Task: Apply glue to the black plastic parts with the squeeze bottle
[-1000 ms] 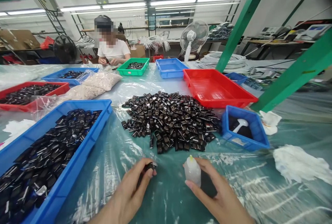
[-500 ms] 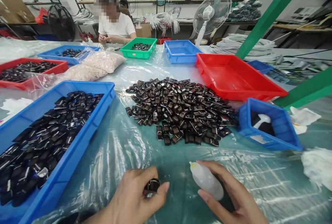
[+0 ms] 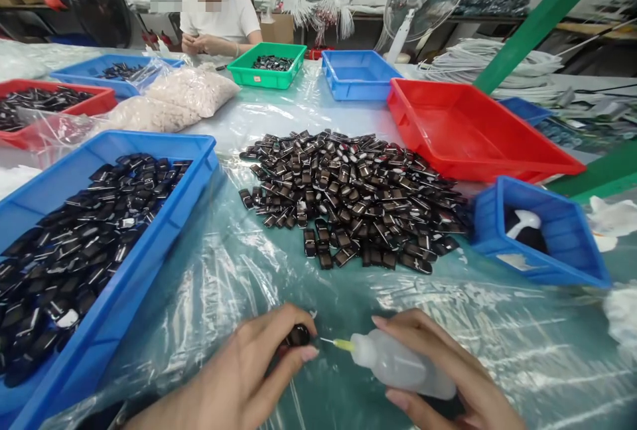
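Between its thumb and fingers, my left hand (image 3: 249,367) pinches a small black part (image 3: 297,336) low in the middle of the view. My right hand (image 3: 442,370) is wrapped round a translucent squeeze bottle (image 3: 403,362), which lies tilted on its side. The bottle's yellow tip and thin needle (image 3: 327,340) point left at the black part, a small gap away from it. Beyond both hands a large pile of black parts (image 3: 348,198) lies on the plastic-covered table (image 3: 213,271).
A long blue tray (image 3: 164,251) of black parts stands at left. A red tray (image 3: 478,131) and a small blue bin (image 3: 562,244) are at right. Further back are a green tray (image 3: 269,78), a bag (image 3: 194,95) and a seated person (image 3: 219,18).
The bottle has turned from pointing up and left to pointing left, its needle now close to the black part in my left hand. The camera view has tilted down slightly.
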Available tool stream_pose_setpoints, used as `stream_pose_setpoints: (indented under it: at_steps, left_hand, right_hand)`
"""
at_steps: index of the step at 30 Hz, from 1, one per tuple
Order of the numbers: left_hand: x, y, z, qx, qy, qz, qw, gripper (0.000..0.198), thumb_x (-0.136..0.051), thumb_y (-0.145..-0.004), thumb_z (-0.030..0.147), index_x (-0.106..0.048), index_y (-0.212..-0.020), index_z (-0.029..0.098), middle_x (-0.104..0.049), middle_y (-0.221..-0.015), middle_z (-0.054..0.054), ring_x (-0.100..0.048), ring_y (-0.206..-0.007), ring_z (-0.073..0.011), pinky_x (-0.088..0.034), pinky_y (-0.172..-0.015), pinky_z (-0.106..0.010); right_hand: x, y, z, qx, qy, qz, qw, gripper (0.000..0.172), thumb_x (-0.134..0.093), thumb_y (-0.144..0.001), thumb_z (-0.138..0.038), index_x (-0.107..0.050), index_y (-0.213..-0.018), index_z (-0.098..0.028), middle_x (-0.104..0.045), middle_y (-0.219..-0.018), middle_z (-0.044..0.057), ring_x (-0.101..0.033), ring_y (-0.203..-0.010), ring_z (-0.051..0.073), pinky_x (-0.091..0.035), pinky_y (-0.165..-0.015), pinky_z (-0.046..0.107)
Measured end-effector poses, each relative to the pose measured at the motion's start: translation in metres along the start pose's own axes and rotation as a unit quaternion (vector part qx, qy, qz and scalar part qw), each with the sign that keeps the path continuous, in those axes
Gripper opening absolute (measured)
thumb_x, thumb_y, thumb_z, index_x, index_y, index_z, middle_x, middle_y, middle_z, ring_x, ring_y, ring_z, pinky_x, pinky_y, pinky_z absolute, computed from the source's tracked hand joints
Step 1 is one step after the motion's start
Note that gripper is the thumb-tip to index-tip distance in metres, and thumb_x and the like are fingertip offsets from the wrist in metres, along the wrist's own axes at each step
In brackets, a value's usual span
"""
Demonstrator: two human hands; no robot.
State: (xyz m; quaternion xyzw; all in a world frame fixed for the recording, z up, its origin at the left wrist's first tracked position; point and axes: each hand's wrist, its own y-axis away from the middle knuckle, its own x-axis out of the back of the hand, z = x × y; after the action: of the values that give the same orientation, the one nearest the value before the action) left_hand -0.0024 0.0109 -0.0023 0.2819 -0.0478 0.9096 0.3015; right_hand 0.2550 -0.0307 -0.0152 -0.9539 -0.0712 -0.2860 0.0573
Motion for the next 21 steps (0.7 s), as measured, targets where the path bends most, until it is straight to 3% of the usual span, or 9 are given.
stream_pose_setpoints:
  at_steps: [4,9,15,21]
  left_hand:
    - [0.0,0.001,-0.005,-0.042,0.004,0.007,0.999,0.016,-0.045,-0.101,0.027,-0.054,-0.114,0.027,-0.069,-0.096,-0.001,-0.069,-0.075,-0.0165,-0.053,-0.066,-0.025]
    - [0.003,0.001,-0.001,-0.037,-0.014,-0.019,0.999,0.026,-0.046,-0.101,0.026,-0.05,-0.127,0.03,-0.07,-0.11,-0.001,-0.071,-0.094,-0.02,-0.057,-0.077,-0.028]
    - [0.003,0.004,-0.001,-0.003,-0.028,-0.038,0.999,0.034,-0.045,-0.102,0.032,-0.042,-0.136,0.037,-0.066,-0.122,0.0,-0.069,-0.103,-0.0204,-0.058,-0.085,-0.032]
    - [0.005,0.005,0.002,-0.021,-0.046,-0.025,0.998,0.036,-0.045,-0.102,0.03,-0.043,-0.139,0.033,-0.068,-0.118,-0.002,-0.07,-0.101,-0.0194,-0.058,-0.083,-0.028]
  right_hand:
    - [-0.006,-0.004,-0.001,-0.04,0.033,0.03,0.998,0.043,-0.076,-0.074,-0.038,-0.071,-0.117,-0.036,-0.071,-0.101,0.007,-0.068,-0.099,0.028,-0.06,-0.077,0.033]
    - [-0.011,-0.005,-0.003,-0.016,0.075,0.043,0.996,0.038,-0.071,-0.078,-0.041,-0.071,-0.115,-0.034,-0.069,-0.099,0.007,-0.069,-0.098,0.025,-0.06,-0.077,0.031]
    - [-0.008,0.002,0.003,0.045,0.079,0.023,0.996,0.04,-0.068,-0.082,-0.029,-0.066,-0.12,-0.036,-0.066,-0.107,0.004,-0.069,-0.098,0.019,-0.059,-0.073,0.022]
    - [0.0,0.0,0.006,0.094,0.087,-0.026,0.991,0.051,-0.066,-0.083,-0.019,-0.056,-0.129,-0.039,-0.061,-0.108,-0.001,-0.068,-0.096,0.01,-0.055,-0.077,0.013]
